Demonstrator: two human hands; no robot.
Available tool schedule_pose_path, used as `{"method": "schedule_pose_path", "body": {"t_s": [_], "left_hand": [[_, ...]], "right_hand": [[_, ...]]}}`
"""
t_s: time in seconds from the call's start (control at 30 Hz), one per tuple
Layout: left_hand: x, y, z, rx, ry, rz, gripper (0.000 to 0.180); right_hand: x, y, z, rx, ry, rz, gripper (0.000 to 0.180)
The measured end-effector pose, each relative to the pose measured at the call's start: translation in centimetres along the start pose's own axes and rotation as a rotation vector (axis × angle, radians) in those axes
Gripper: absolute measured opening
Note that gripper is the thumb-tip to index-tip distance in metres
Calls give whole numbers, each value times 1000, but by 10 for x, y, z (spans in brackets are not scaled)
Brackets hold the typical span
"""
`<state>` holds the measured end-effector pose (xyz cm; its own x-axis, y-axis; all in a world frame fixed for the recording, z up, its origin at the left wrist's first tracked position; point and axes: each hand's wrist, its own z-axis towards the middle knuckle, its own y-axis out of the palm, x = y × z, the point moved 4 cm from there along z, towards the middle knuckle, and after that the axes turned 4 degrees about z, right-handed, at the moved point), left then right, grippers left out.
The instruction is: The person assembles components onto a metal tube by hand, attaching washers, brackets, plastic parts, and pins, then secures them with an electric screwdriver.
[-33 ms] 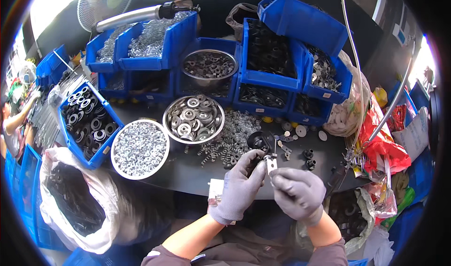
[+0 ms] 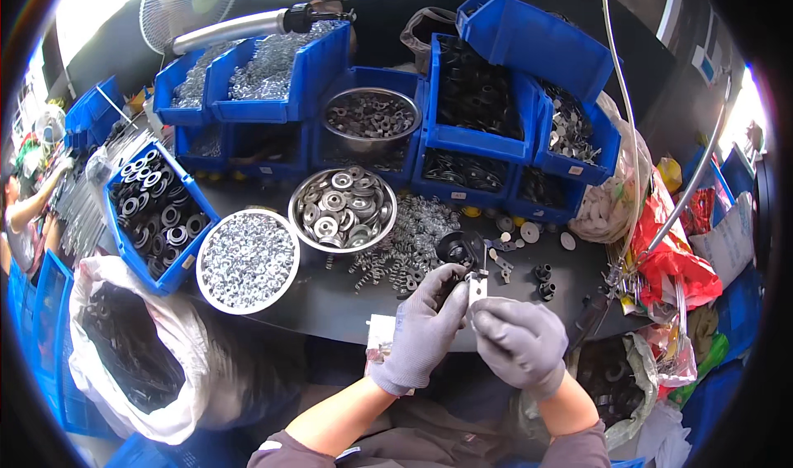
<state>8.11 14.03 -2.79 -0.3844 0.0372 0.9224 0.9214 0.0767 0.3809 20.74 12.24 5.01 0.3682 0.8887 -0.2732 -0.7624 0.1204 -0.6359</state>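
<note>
Closest to me, my left hand (image 2: 423, 326) and right hand (image 2: 519, 342), both in grey gloves, meet above the near edge of the dark table (image 2: 330, 303). Each grip is pinched on one small metal bracket (image 2: 477, 287) held between them. I judge the gloves dull my feel, so the little piece could slip and drop into my lap. Just beyond lies a loose heap of springs (image 2: 405, 257); a careless wrist could scatter them. Further out, the steel bowl of washers (image 2: 342, 209) and the pan of small nuts (image 2: 248, 260) sit within elbow reach of a knock.
</note>
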Motion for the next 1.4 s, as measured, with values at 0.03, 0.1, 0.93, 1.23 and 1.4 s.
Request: {"method": "schedule_pose_path", "body": {"t_s": [0.03, 0.1, 0.93, 1.23, 1.4], "left_hand": [[3, -1, -1, 9, 9, -8, 26], [5, 4, -5, 13, -154, -71, 24], [16, -25, 1, -415, -160, -376, 58], [3, -40, -5, -496, -211, -635, 61], [0, -40, -5, -535, -231, -594, 74]], "right_hand": [[-4, 4, -2, -45, -76, -143, 29], [-1, 8, -2, -53, -108, -268, 27], [183, 16, -79, -367, 1048, -410, 32], [167, 42, -92, -490, 986, -686, 21], [122, 16, -69, -64, 1055, -22, 16]]}}
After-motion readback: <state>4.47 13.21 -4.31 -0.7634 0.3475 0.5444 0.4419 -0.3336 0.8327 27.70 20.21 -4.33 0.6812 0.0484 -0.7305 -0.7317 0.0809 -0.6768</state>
